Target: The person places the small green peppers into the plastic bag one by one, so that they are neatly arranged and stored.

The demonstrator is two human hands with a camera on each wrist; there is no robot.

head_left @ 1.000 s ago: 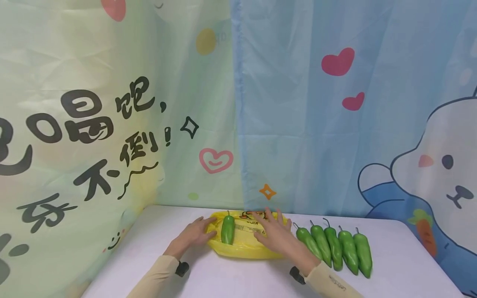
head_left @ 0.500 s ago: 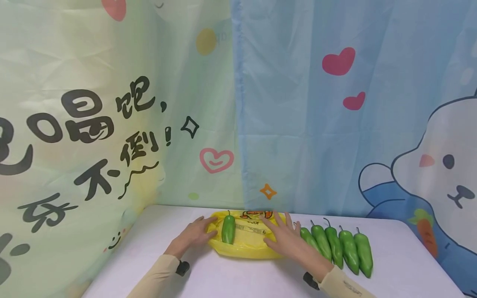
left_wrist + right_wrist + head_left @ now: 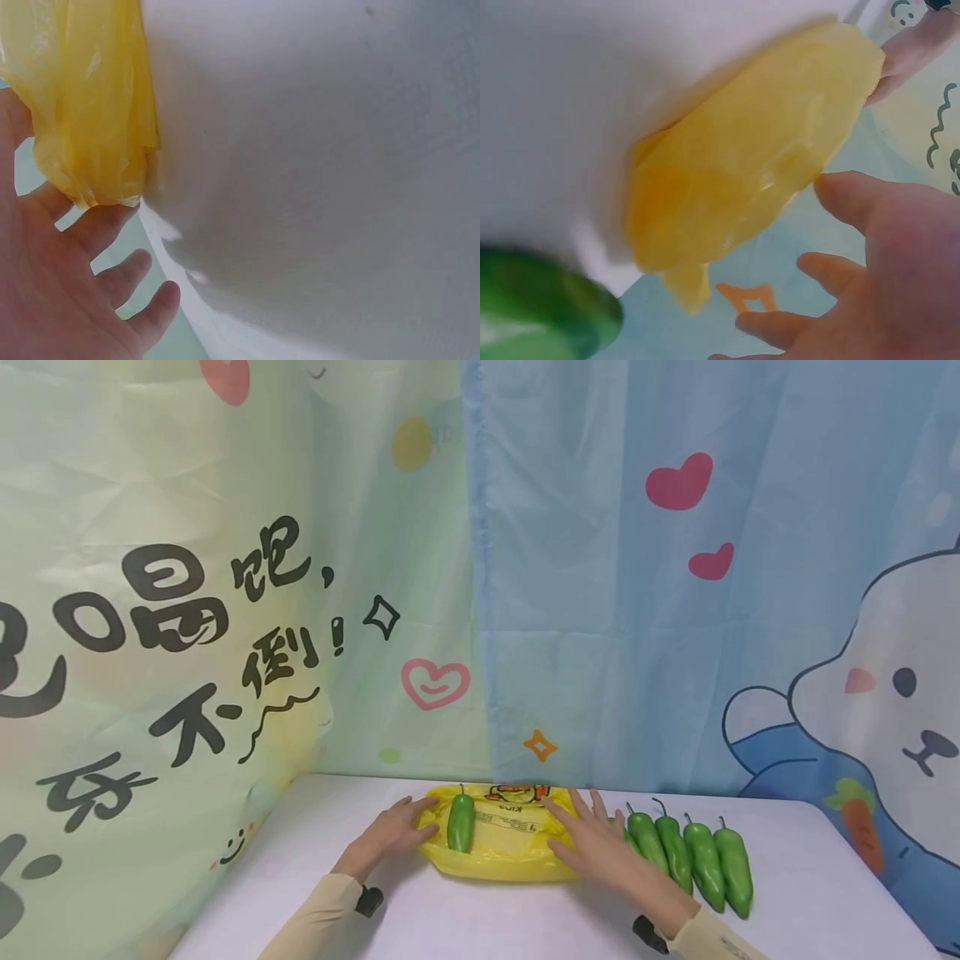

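A yellow plastic bag [image 3: 510, 865] lies spread on the white table, its top rolled open like a shallow basket. Inside it, on the left, rests one green pepper [image 3: 461, 823] with its stem pointing away. My left hand [image 3: 393, 832] touches the bag's left edge, thumb and fingers apart. In the left wrist view the yellow plastic overlaps the fingertips [image 3: 105, 225]. At the bag's right side my right hand [image 3: 596, 843] is spread, holding nothing, its thumb near the rim. More green peppers [image 3: 703, 864] lie in a row to the right, the leftmost partly hidden by that hand.
The table [image 3: 465, 922] ends at a printed cloth backdrop [image 3: 555, 610] with hearts and a cartoon animal. Dark wrist cameras [image 3: 369, 902] sit under both forearms. A green pepper [image 3: 540, 307] shows close by in the right wrist view.
My right hand has moved right, from over the bag's right part to its right edge, covering the leftmost pepper of the row. The left hand stays at the bag's left edge.
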